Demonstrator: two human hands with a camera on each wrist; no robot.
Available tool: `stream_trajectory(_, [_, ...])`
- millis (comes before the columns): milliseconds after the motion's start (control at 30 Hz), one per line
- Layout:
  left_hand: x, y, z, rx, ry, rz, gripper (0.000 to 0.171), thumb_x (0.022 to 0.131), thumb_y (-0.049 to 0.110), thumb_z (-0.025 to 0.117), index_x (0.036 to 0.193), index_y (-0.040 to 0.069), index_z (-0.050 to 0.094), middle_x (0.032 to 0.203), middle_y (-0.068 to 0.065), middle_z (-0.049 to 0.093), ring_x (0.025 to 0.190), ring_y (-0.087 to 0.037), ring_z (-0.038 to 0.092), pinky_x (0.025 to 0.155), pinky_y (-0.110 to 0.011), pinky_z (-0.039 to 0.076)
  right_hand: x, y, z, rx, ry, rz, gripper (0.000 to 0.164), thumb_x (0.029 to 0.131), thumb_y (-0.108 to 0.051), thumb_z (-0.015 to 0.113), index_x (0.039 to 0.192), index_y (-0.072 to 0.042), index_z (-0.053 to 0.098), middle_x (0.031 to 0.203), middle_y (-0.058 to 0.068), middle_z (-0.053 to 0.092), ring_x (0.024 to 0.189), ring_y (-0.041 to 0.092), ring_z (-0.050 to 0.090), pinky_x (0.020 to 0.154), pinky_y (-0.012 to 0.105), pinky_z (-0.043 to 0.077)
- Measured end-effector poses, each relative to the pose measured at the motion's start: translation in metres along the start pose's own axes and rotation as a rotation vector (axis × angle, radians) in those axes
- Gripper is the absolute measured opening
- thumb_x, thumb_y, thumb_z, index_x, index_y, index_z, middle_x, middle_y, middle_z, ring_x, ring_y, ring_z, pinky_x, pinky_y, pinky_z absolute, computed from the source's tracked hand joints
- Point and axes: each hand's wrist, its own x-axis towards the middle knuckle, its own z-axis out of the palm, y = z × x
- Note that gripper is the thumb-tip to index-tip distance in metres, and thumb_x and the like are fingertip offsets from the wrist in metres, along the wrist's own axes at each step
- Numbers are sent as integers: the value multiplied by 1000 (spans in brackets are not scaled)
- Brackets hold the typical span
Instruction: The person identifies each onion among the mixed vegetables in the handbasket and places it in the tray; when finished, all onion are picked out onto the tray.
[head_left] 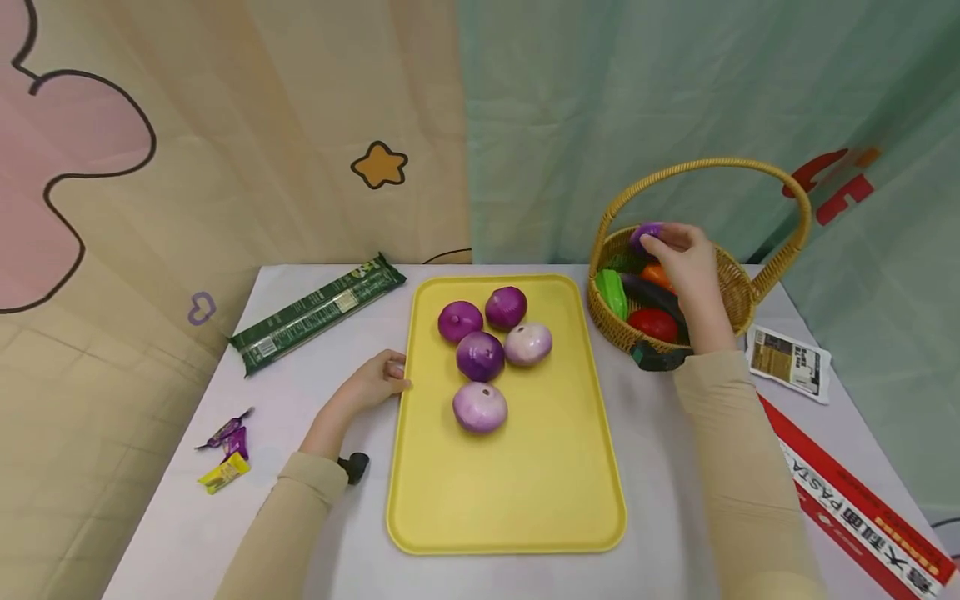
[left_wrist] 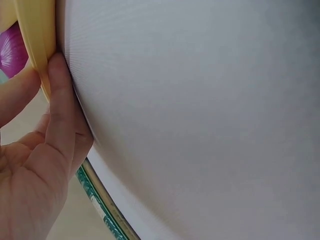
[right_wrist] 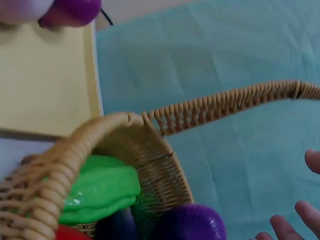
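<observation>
My left hand (head_left: pixel 372 382) pinches the left rim of a yellow tray (head_left: pixel 510 500), thumb above and fingers beneath in the left wrist view. On the tray sit several purple and pale onions, among them a dark purple onion (head_left: pixel 480 357) and a pale onion (head_left: pixel 480 407). Over the wicker basket (head_left: pixel 738 287) is my right hand (head_left: pixel 686 258), by a purple onion (head_left: pixel 645 236) at the back of it. The right wrist view has this onion (right_wrist: pixel 190 224) in the basket, apart from the spread fingers (right_wrist: pixel 309 218). A green ridged vegetable (head_left: pixel 611 293), an eggplant (head_left: pixel 651 293) and a red vegetable (head_left: pixel 652 323) lie inside too.
A long green packet (head_left: pixel 318 312) lies left of the tray, with small wrapped candies (head_left: pixel 228 446) nearer me. Right of the basket is a white pouch (head_left: pixel 789 364). A red pasta box (head_left: pixel 855 500) lies at the right edge. The basket's tall handle (head_left: pixel 705 164) arches above it.
</observation>
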Motion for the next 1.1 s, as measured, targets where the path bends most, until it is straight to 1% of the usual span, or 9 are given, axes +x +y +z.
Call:
stream_trajectory(67, [0,-1,1,-7,2,0,48,94,11,64,134,-7,45,103,-16,59,90,-22,55,80,-30,46,17,5,-4,6,47,14,72,93,-45,62,149,-8,37,150,14,41,134,25,41,111,37,38])
stream_trajectory(167, [-1,-1,1,-20,5,8,48,93,9,64,134,-8,45,101,-16,59,89,-21,55,79,-30,47,36,13,-7,-3,85,44,76,92,-47,63,151,-11,34,153,14,38,137,26,39,112,37,37])
stream_trajectory(333, [-1,0,0,-21,2,21,48,94,9,64,134,-8,45,101,-15,58,88,-21,55,77,-29,46,55,28,-3,-16,116,70,81,90,-47,65,152,-10,28,156,14,32,141,27,35,115,39,34])
stream_trajectory(533, [0,-3,2,-16,4,19,47,94,10,64,134,-7,46,101,-15,59,87,-19,54,76,-27,45,70,41,3,-36,114,131,91,88,-53,64,154,-8,20,155,17,28,138,29,33,115,40,32])
stream_trajectory(633, [-1,-3,2,-24,10,17,47,93,9,65,133,-7,46,99,-14,59,86,-19,54,75,-27,45,77,45,7,-33,101,157,97,87,-55,64,155,-6,15,159,18,21,144,30,27,119,40,27])
stream_trajectory(733, [-1,-3,2,-32,11,15,47,93,9,65,133,-8,46,98,-14,59,84,-18,54,74,-26,45,82,47,10,-38,98,174,99,86,-55,65,154,-3,14,159,19,17,147,30,21,121,38,22])
stream_trajectory(900, [-1,-3,3,-46,11,16,46,93,8,64,133,-7,47,97,-13,59,83,-17,54,73,-25,45,88,53,14,-71,115,177,99,84,-51,69,150,0,16,156,21,18,145,30,22,121,35,21])
stream_trajectory(1000, [0,-4,4,-46,16,16,45,93,8,65,132,-7,47,97,-13,59,82,-17,54,72,-25,45,90,54,17,-90,107,173,99,84,-51,69,149,0,15,155,22,17,144,31,23,121,36,21])
stream_trajectory(1100, [0,-5,4,-48,17,21,45,93,8,65,132,-7,47,96,-13,59,82,-17,53,72,-26,45,92,55,18,-77,110,188,98,84,-49,69,148,-1,14,156,21,16,145,31,22,121,36,22])
